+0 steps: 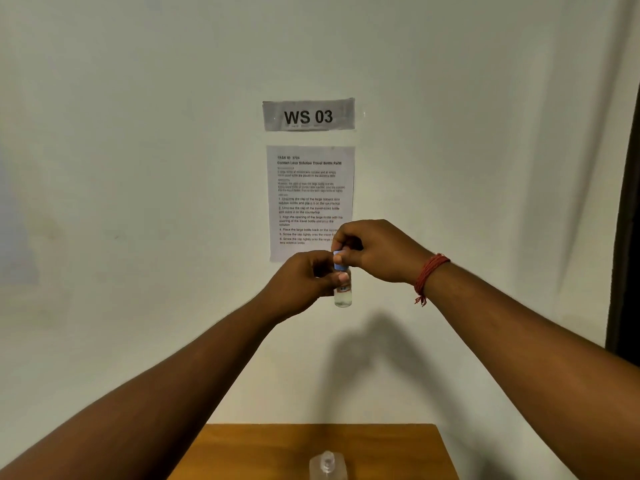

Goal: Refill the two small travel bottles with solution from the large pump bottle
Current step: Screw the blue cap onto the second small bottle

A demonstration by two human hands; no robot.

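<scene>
- Here, my left hand (304, 277) has its fingers curled round the small clear plastic travel bottle (343, 292), held upright in the air before the wall, well above the wooden tabletop (398, 452); a little liquid shows at its bottom
- my right hand (374, 251) pinches its blue cap (340, 263) with fingertips; I judge the cap is being turned
- keep the bottle vertical, twist gently; the clear pump bottle (327, 465) waits below
</scene>
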